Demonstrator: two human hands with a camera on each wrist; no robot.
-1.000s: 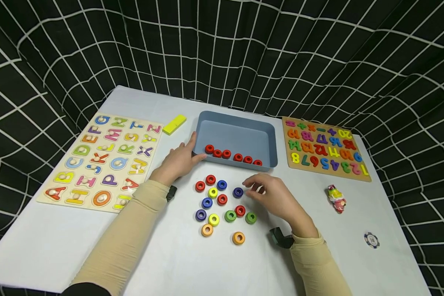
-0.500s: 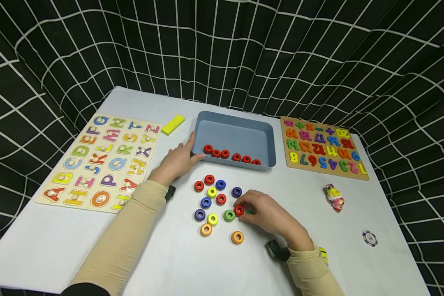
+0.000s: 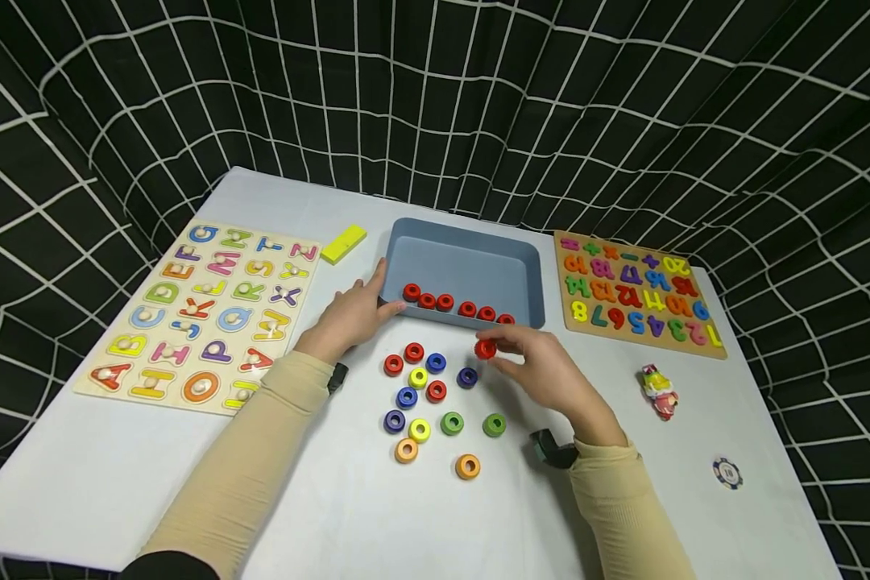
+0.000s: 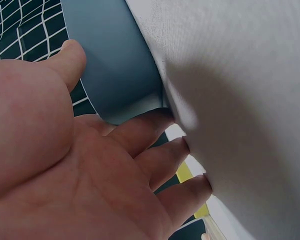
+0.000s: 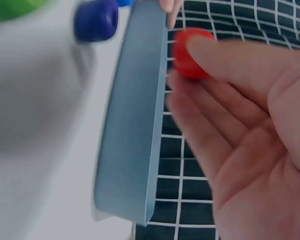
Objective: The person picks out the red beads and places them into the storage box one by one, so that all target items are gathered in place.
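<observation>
A blue-grey tray [image 3: 464, 270] lies at the table's back, with several red rings [image 3: 445, 303] along its inner front side. My left hand [image 3: 351, 322] rests against its front left corner. In the left wrist view the thumb [image 4: 70, 60] touches the tray wall [image 4: 110, 60], with the other fingers extended and fingertips on the white cloth. My right hand [image 3: 547, 366] pinches a red ring [image 3: 485, 349] between thumb and fingers, just in front of the tray. In the right wrist view this red ring [image 5: 187, 52] is above the tray's rim.
In front of the tray lie loose rings: red [image 3: 437, 391], blue [image 3: 407, 397], purple [image 3: 467, 378], yellow [image 3: 419, 430], green [image 3: 494, 424] and orange [image 3: 467, 466]. A letter board [image 3: 221, 322] lies left, a yellow block [image 3: 344, 244] behind, a number board [image 3: 638, 294], figurine [image 3: 660, 391] and poker chip [image 3: 728, 473] right.
My right hand reached down to a red ring between the green ones, picked it up and carried it up towards the tray. The left hand has stayed at the tray corner.
</observation>
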